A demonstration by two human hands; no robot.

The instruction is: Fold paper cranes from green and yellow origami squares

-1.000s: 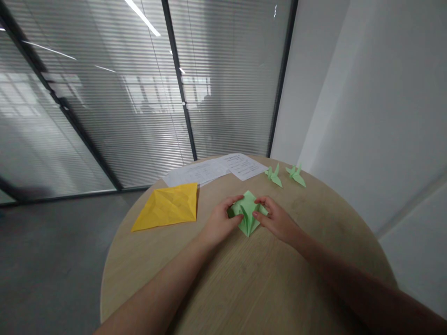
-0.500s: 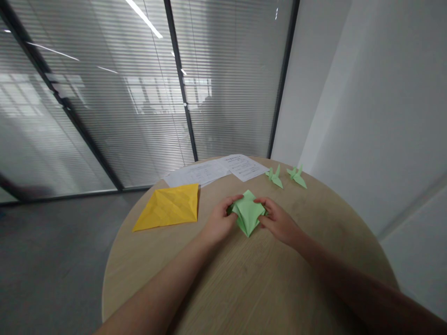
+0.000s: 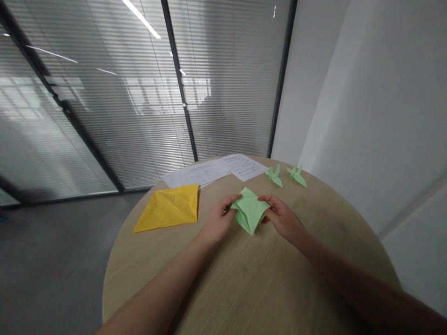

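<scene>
A light green sheet of origami paper [image 3: 249, 209], folded into a diamond with creased flaps, is held between my two hands just above the table. My left hand [image 3: 220, 218] pinches its left corner, thumb on the near side and fingers toward the top edge. On the other side my right hand [image 3: 281, 216] grips the right corner the same way. Parts of the fingers are hidden behind the paper. Past my right hand lie two finished-looking green paper cranes, one nearer the middle [image 3: 275, 177] and one farther right [image 3: 297, 176].
A creased yellow sheet of paper [image 3: 171, 207] lies on the left of the round wooden table [image 3: 223, 288]. White printed sheets [image 3: 206, 172] overlap at the far edge. Glass panels with blinds [image 3: 230, 93] stand behind the table, and a white wall [image 3: 384, 116] is at the right.
The green paper's right corner has been drawn outward and spread wider, its front flap now flatter. My right hand has shifted slightly right; my left hand keeps its grip.
</scene>
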